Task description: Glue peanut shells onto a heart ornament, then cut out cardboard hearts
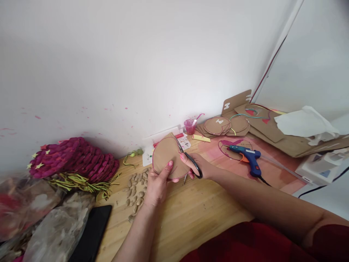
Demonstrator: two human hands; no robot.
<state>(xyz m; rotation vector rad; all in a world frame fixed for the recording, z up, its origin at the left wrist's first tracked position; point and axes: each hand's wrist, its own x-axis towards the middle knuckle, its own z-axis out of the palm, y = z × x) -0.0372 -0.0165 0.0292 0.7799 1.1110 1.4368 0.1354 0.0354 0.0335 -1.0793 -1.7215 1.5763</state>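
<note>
My left hand [156, 183] grips a round brown cardboard disc [167, 156] with a pink line along its edge, thumb on its face, holding it above the wooden table [191, 214]. My right hand [200, 168] is closed through the black handles of a pair of scissors [188, 157]. The blades sit at the disc's upper right edge. Both hands meet at the disc, near the middle of the table.
Peanut shells [136, 193] lie left of my hands, beside a magenta woven piece with yellow stars [73, 158]. A blue glue gun [249, 158] lies at the right, with more cardboard discs [226, 125], a pink cup [190, 126] and white paper [305, 123] behind. Plastic bags [54, 225] fill the lower left.
</note>
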